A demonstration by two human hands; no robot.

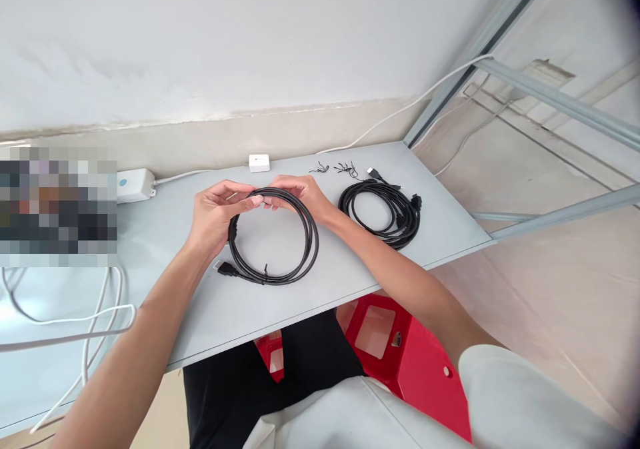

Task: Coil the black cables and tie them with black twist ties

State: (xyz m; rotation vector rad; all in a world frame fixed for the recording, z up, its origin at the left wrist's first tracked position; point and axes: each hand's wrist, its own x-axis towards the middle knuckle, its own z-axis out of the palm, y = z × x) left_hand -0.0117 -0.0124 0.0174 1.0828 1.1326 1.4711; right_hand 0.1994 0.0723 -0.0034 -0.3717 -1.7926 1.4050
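Note:
A coiled black HDMI cable (311, 256) stands tilted up from the table between my hands. My left hand (219, 210) pinches the coil at its upper left, thumb on top. At the top of the loop, my right hand (299, 192) has its fingers closed at the cable, partly hidden behind it. One connector (227, 269) sticks out at the lower left of the coil. A thin black twist tie (265, 274) binds the bottom of the loop. Further right lie more coiled black cables (407, 229) with their connectors showing.
Loose black twist ties (346, 168) lie near the back, beside a small white box (259, 163). A white power strip (136, 185) sits at the left, with white cords (95, 316) in front. A metal frame (560, 92) borders the right side. A red stool (425, 369) is below.

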